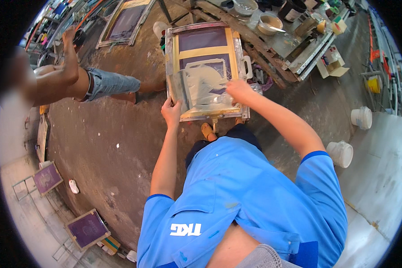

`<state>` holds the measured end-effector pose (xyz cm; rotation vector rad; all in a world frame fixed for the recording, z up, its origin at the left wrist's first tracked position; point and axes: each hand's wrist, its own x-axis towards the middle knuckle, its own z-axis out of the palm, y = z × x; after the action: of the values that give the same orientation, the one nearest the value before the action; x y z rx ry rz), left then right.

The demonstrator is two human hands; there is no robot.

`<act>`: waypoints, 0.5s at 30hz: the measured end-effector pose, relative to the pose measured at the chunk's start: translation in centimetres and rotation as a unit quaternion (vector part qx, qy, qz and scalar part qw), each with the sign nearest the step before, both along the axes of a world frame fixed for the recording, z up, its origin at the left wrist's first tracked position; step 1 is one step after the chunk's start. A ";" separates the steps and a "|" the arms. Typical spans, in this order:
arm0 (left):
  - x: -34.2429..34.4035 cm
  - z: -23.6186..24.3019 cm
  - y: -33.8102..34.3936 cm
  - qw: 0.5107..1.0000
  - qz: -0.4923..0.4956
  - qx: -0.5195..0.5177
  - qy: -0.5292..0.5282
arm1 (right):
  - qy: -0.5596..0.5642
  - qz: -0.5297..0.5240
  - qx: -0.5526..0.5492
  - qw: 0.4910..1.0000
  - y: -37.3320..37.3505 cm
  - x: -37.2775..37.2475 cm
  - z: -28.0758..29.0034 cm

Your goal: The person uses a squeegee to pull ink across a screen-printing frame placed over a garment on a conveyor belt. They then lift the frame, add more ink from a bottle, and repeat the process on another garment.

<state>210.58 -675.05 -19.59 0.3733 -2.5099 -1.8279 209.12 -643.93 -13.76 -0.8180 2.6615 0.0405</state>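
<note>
A framed printing screen with yellow tape borders and purple mesh stands in front of me. Pale, creamy ink is smeared over its nearer half. Along the left side of the screen leans a long grey squeegee. My left hand is closed on the squeegee's near end, at the screen's lower left corner. Over the right edge of the inked area, my right hand is closed, its fingers bent downward. Whatever it may hold is hidden, though something whitish shows by the fingertips.
At the upper right, a worn bench carries a tub of beige ink and other containers. Another person stands at left, near a second screen. White buckets stand at right; framed purple screens lean at lower left.
</note>
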 end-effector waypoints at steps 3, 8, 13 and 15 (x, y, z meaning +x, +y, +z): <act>-0.3 -0.4 -1.3 0.999 0.030 -0.041 0.002 | 0.001 -0.026 -0.049 0.998 3.3 1.0 0.8; 0.0 -2.0 0.5 0.995 0.047 -0.077 -0.031 | 0.022 -0.118 -0.199 0.973 6.2 4.3 1.1; -0.1 -3.7 8.7 1.000 -0.010 -0.005 -0.007 | 0.053 -0.234 -0.330 0.913 6.6 6.0 1.8; -1.0 -3.9 12.3 0.998 -0.019 0.051 -0.011 | 0.080 -0.270 -0.386 0.879 7.4 5.9 2.8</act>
<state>209.60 -662.72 -23.51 0.3504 -2.4608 -1.9818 215.01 -636.54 -10.92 -0.2142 2.9544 -1.1983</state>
